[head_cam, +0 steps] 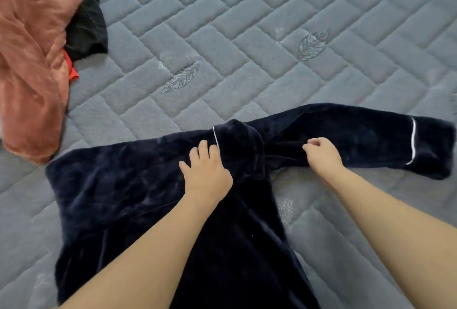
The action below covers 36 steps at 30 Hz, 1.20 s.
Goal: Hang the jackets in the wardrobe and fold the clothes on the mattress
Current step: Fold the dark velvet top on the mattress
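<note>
A dark navy velvet garment [118,185] with thin white piping lies spread on the grey quilted mattress [247,36]. One sleeve [371,135] stretches out to the right, its cuff at the far right. My left hand [206,172] presses flat on the garment near its collar, fingers spread. My right hand [322,151] pinches the sleeve fabric near its shoulder end, fingers curled.
A rust-pink fuzzy garment [32,56] lies piled at the left edge of the mattress. A black piece [86,27] and a bit of red cloth [71,69] stick out from under it.
</note>
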Motion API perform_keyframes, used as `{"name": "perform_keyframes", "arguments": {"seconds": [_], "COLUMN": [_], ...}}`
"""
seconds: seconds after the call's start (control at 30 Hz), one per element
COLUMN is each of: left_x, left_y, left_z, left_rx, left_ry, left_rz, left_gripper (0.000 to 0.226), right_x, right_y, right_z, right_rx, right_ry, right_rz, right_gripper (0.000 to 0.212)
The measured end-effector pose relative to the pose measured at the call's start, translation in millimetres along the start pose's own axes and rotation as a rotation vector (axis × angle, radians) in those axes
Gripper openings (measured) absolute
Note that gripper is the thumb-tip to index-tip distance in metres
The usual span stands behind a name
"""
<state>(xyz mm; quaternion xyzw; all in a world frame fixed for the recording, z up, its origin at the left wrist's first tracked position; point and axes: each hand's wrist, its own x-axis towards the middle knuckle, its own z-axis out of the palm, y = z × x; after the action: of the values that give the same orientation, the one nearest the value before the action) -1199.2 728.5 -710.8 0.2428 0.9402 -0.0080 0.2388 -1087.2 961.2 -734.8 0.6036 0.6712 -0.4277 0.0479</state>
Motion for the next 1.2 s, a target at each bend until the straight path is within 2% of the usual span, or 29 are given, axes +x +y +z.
{"name": "perform_keyframes", "arguments": {"seconds": [0.13, 0.23, 0.3, 0.4, 0.57, 0.67, 0.8, 0.9, 0.97, 1.03, 1.13, 1.2], "left_x": [12.1, 24.2, 33.1, 44.9, 52.8, 57.7, 66.2, 65.7, 58.0, 50.5, 42.2, 35.9], "left_y": [66.3, 117.8, 141.7, 155.1, 147.1, 146.8, 139.8, 126.0, 111.3, 87.2, 32.1, -9.7], "left_z": [-0.5, 0.8, 6.9, 24.4, 41.1, 33.3, 10.2, -14.7, -33.0, -48.5, -66.4, -78.3], "left_rx": [0.032, 0.090, 0.106, 0.121, 0.087, -0.003, -0.258, -0.807, -1.074, -1.234, -1.357, -1.409], "left_ry": [0.166, 0.094, -0.073, -0.292, -0.305, -0.387, -0.479, -0.365, -0.262, -0.204, -0.179, -0.156], "left_rz": [0.346, 0.454, 0.389, 0.229, 0.249, 0.227, 0.227, 0.114, -0.005, -0.101, -0.216, -0.291], "left_gripper": [0.062, 0.068, 0.071, 0.073, 0.076, 0.075, 0.063, 0.042, 0.035, 0.031, 0.025, 0.025], "right_x": [32.0, 46.3, 56.3, 67.4, 79.3, 76.3, 57.5, 25.0, 0.6, -20.8, -54.4, -81.8], "right_y": [40.4, 65.4, 83.4, 99.8, 103.9, 102.2, 76.8, 41.5, 16.9, -4.9, -39.0, -59.2], "right_z": [-68.3, -108.0, -126.1, -140.9, -148.1, -146.8, -138.7, -126.6, -116.6, -100.5, -63.4, -31.6], "right_rx": [0.097, 0.475, 0.741, 0.925, 0.963, 0.979, 1.041, 0.931, 0.909, 0.873, 0.725, 0.584], "right_ry": [0.256, 0.363, 0.331, 0.203, 0.060, 0.125, 0.317, 0.398, 0.373, 0.346, 0.314, 0.234], "right_rz": [0.325, 0.542, 0.601, 0.597, 0.527, 0.517, 0.321, 0.118, -0.032, -0.174, -0.375, -0.469], "right_gripper": [0.055, 0.074, 0.075, 0.065, 0.049, 0.049, 0.057, 0.058, 0.050, 0.041, 0.031, 0.023]}}
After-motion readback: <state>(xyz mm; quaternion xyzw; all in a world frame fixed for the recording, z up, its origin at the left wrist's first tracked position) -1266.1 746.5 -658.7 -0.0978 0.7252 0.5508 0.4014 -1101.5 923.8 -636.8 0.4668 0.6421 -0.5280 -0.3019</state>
